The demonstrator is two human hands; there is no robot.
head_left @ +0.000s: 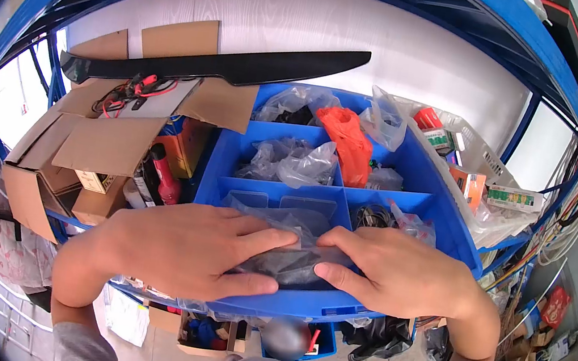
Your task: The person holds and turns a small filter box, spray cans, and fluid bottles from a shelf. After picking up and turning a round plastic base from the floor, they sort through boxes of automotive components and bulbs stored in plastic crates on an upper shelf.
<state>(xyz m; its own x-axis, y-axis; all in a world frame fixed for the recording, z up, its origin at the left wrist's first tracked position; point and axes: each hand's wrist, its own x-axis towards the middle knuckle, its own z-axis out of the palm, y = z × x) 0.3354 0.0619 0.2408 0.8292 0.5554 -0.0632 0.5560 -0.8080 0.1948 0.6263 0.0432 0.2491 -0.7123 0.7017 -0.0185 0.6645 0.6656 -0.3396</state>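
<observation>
A clear plastic bag (290, 267) with something dark grey inside lies in the front left compartment of a blue divided bin (465, 258). My left hand (196, 249) reaches over the bin's front wall from the left, thumb and index finger gripping the bag. From the right, my right hand (400, 275) holds the bag's other side between thumb and fingers. The remaining fingertips of both hands are partly hidden. Just beyond my right hand, the neighbouring compartment has coiled dark wire (374, 217) and a small clear bag (414, 226).
Behind are more bags and a red plastic bag (346, 144). An open cardboard box (100, 148) stands left, under a long black panel (216, 65). To the right, a white basket (485, 159) holds small boxes. A blue shelf frame (541, 42) arches overhead.
</observation>
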